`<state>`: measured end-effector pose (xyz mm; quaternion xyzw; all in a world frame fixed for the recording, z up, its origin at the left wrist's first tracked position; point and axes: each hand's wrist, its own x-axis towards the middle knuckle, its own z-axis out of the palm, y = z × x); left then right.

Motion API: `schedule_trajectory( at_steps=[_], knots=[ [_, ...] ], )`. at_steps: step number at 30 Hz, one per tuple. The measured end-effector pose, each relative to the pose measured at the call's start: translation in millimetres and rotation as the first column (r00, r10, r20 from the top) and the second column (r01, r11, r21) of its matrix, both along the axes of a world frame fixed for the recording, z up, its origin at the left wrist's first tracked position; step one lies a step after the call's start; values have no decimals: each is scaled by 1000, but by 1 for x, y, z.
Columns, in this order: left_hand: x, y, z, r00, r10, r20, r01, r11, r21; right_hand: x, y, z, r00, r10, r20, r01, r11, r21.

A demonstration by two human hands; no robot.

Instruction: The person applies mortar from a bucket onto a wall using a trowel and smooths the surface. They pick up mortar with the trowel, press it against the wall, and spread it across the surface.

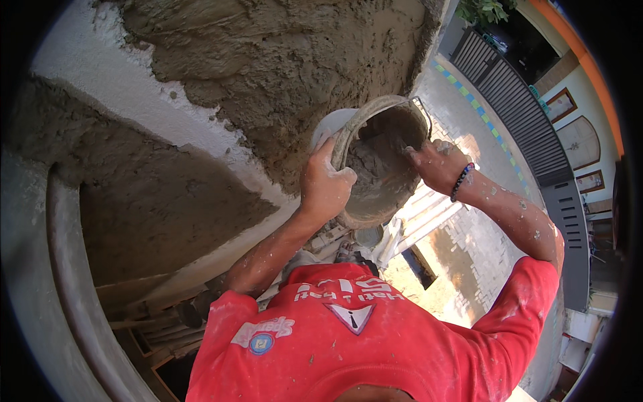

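Observation:
A mortar-caked bucket (pixel 385 218) is tilted, its round mouth facing up toward me. Wet grey mortar (pixel 368 175) lies inside it. My left hand (pixel 325 181) grips the bucket's left rim, thumb over the edge. At the right rim, my right hand (pixel 440 165) is closed around what looks like a trowel, whose blade is coated in mortar and hard to make out in the shadowed bucket. A thin wire handle (pixel 423 114) arcs over the bucket's right side. Partly hidden behind the bucket is a pale, rounded object (pixel 333 124).
Rough, wet plaster (pixel 281 60) covers the wall ahead, beside a pale ledge (pixel 120 84). A grey curved edge (pixel 70 268) runs down the left. Below are light planks (pixel 429 218) and another container (pixel 368 236). A dark gate (pixel 516 100) stands across the paving (pixel 485 258).

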<state>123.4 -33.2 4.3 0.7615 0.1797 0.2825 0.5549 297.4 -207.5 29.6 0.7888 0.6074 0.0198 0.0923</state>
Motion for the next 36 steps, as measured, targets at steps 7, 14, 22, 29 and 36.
schedule_trajectory(
  at_steps=[7, 14, 22, 29, 36],
  knots=[
    [2, -8, 3, 997, -32, -75, 33, 999, 11, -11, -23, -56, 725, -102, -681, 175, 984, 39],
    [-11, 12, 17, 997, 1, 83, 28, 938, -346, -19, -22, -22, 669, -33, -743, 275, 939, 205],
    [-27, 28, 24, 987, 90, 136, -9, 863, -506, 5, -15, 53, 802, 64, -593, 119, 957, 264],
    [-46, 36, 41, 985, 106, 136, -13, 830, -558, -1, 4, 197, 854, 178, -489, -20, 950, 311],
    [-69, 35, 59, 967, 207, 149, -91, 826, -556, 12, 13, 317, 753, 633, -177, -493, 722, 486]
  ],
)
